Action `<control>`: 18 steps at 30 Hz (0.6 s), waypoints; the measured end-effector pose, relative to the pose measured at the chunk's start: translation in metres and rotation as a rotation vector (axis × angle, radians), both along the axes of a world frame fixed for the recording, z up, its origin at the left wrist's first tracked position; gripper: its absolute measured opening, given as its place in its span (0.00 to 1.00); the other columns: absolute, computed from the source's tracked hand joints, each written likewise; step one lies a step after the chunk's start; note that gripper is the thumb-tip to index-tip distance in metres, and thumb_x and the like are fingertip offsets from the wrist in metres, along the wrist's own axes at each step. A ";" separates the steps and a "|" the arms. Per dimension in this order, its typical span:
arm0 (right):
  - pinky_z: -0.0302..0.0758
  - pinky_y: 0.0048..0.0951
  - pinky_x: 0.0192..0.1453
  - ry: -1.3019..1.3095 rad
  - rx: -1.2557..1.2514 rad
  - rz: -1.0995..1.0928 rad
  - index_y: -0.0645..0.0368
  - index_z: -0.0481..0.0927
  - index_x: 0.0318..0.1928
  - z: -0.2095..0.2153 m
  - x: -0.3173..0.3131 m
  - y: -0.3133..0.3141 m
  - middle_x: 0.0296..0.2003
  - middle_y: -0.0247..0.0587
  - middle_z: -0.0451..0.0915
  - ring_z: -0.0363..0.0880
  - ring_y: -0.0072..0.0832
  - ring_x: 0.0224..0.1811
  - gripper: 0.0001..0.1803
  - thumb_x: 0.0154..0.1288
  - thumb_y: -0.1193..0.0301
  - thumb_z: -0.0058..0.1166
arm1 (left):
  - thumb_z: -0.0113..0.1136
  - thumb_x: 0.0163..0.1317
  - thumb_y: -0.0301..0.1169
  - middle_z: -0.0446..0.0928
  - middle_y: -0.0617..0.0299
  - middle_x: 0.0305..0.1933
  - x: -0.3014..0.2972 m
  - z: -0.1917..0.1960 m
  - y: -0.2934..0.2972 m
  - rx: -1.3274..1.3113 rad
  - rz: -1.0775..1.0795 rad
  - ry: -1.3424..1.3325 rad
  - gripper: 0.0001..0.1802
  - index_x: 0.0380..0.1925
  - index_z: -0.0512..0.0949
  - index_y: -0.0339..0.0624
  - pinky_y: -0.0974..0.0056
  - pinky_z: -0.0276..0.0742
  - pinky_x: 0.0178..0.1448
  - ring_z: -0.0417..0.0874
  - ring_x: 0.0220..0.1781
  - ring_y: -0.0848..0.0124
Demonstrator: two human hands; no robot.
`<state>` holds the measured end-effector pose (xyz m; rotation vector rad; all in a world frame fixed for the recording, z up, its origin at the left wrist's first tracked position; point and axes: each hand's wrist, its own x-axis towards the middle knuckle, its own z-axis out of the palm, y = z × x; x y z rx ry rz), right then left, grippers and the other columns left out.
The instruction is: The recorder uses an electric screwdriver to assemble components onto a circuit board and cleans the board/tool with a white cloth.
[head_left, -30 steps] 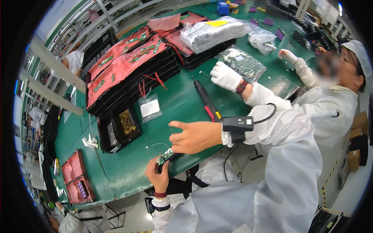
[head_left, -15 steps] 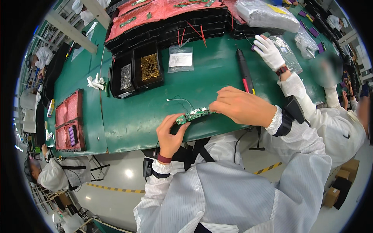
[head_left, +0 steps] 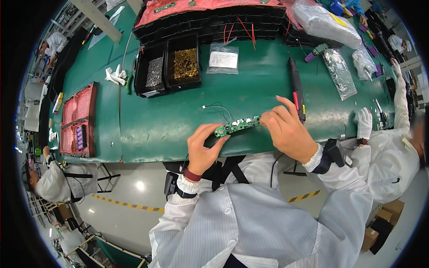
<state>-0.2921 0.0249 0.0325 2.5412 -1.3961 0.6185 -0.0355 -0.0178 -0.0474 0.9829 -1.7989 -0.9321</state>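
Observation:
A narrow green circuit board (head_left: 237, 126) with white connectors is held up just above the near part of the table. My left hand (head_left: 203, 149) pinches its left end between thumb and fingers. At the other end, my right hand (head_left: 288, 131) has its fingertips closed on the board, its index finger lifted. Thin wires loop from the board's far side to a small white plug (head_left: 204, 106). To the right of my right hand lies a black-and-red electric screwdriver (head_left: 295, 85).
Black bins hold silver parts (head_left: 154, 71) and brass-coloured parts (head_left: 185, 62). Behind are stacked black trays (head_left: 210, 29) with pink lining. A labelled bag (head_left: 223, 60) lies near the bins. At left is a pink-lined tray (head_left: 79, 119); at right, a co-worker's gloved hand (head_left: 364, 123).
The co-worker's gloved hand has left the purple part at the back right and now rests near the table's front edge. My right index finger has lifted. The view has shifted slightly.

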 end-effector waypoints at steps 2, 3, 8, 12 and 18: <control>0.69 0.51 0.71 0.002 -0.009 -0.044 0.59 0.76 0.43 -0.004 0.002 0.004 0.38 0.32 0.80 0.77 0.29 0.44 0.08 0.65 0.75 0.58 | 0.75 0.56 0.20 0.86 0.55 0.44 -0.001 0.000 -0.001 -0.004 0.007 -0.026 0.15 0.45 0.86 0.33 0.67 0.80 0.45 0.86 0.41 0.70; 0.68 0.50 0.70 0.027 -0.018 -0.084 0.58 0.77 0.44 -0.003 0.004 0.006 0.38 0.32 0.80 0.77 0.29 0.44 0.08 0.65 0.75 0.58 | 0.75 0.56 0.20 0.86 0.55 0.44 -0.001 0.002 -0.001 -0.017 0.012 -0.024 0.15 0.45 0.86 0.33 0.67 0.80 0.45 0.86 0.41 0.70; 0.70 0.47 0.63 0.068 0.016 -0.116 0.58 0.77 0.43 0.002 0.001 0.005 0.40 0.34 0.81 0.78 0.33 0.47 0.08 0.65 0.73 0.61 | 0.75 0.55 0.20 0.85 0.55 0.49 -0.001 0.011 -0.005 0.034 -0.026 -0.029 0.19 0.48 0.85 0.34 0.65 0.83 0.51 0.87 0.48 0.66; 0.75 0.41 0.55 -0.147 0.135 -0.059 0.57 0.78 0.46 0.035 -0.026 -0.012 0.46 0.40 0.81 0.80 0.42 0.50 0.15 0.60 0.72 0.68 | 0.72 0.63 0.30 0.82 0.51 0.56 0.015 0.026 -0.017 0.162 -0.099 0.297 0.25 0.58 0.79 0.31 0.60 0.83 0.61 0.86 0.55 0.60; 0.79 0.37 0.42 -0.363 0.352 -0.190 0.67 0.82 0.37 0.094 -0.100 -0.099 0.31 0.47 0.84 0.85 0.39 0.34 0.10 0.68 0.71 0.63 | 0.62 0.73 0.31 0.84 0.52 0.49 0.025 0.069 -0.101 0.093 0.261 0.476 0.17 0.55 0.79 0.30 0.61 0.83 0.58 0.87 0.50 0.64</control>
